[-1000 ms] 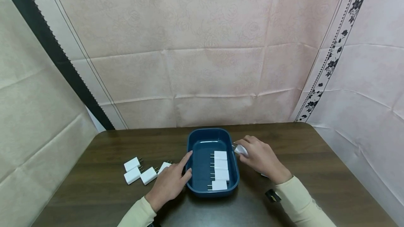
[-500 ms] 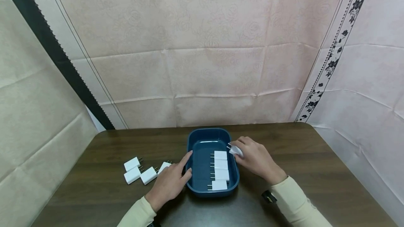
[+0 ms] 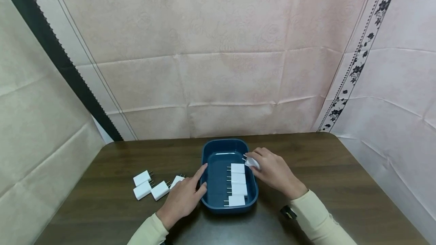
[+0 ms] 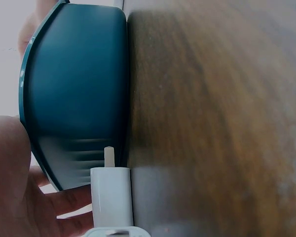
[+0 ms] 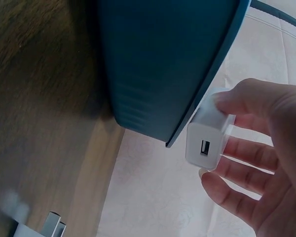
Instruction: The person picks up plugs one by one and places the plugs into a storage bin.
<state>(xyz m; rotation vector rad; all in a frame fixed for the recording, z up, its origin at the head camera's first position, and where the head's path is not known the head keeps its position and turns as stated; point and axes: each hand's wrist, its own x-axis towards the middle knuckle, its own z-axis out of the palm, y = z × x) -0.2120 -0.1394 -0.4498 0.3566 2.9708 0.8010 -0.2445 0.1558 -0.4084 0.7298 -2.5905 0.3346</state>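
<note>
Here, right fingers [image 5: 251,154] pinch a boxy white two-pronged charger [image 3: 252,163]; left fingers [image 3: 199,173] rest extended.

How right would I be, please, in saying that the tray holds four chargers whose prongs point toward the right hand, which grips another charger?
Only the direction is wrong: in the head view, those prongs point toward the left hand. The tray does hold four chargers, and the right hand grips another charger.

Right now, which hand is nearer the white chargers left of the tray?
Left. The left hand is beside those chargers; the right hand is across the tray.
</note>
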